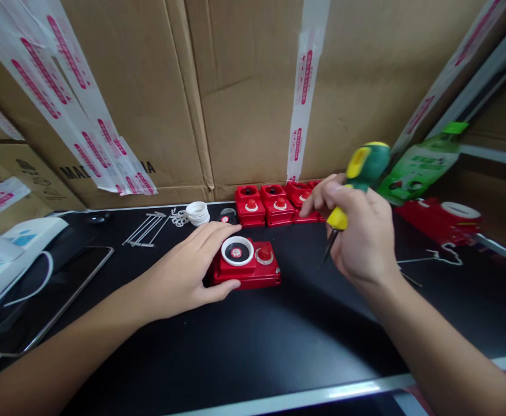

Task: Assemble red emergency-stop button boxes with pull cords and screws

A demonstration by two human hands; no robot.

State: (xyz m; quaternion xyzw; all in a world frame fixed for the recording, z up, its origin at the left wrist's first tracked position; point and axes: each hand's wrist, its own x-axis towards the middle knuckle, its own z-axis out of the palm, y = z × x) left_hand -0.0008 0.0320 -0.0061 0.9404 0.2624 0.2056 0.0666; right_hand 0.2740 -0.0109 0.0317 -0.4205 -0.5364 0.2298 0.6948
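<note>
Our left hand (183,271) clasps the red box (248,267), which sits flat on the black desk (279,341) in front of us. The fingers lie along its far-left edge and the thumb presses its near side. On its top are a white ring (237,251) around a dark well and a small red knob (264,253). Our right hand (361,240) is clenched round the yellow-and-green screwdriver (360,170), held up to the right of the box with the dark shaft pointing down and left, its tip apart from the box. We judge the box to be light, hard moulded plastic: stiff enough to squeeze, but smooth, so it would likely skid on the desk under a pushing tool unless pinned by its side walls. The ring and knob look like the delicate parts, so we would keep our fingers off them. The screwdriver's fat handle should give a sure grip. More red boxes (274,209) stand in a row at the back, near a stack of white rings (197,212) and thin metal pins (147,230).
</note>
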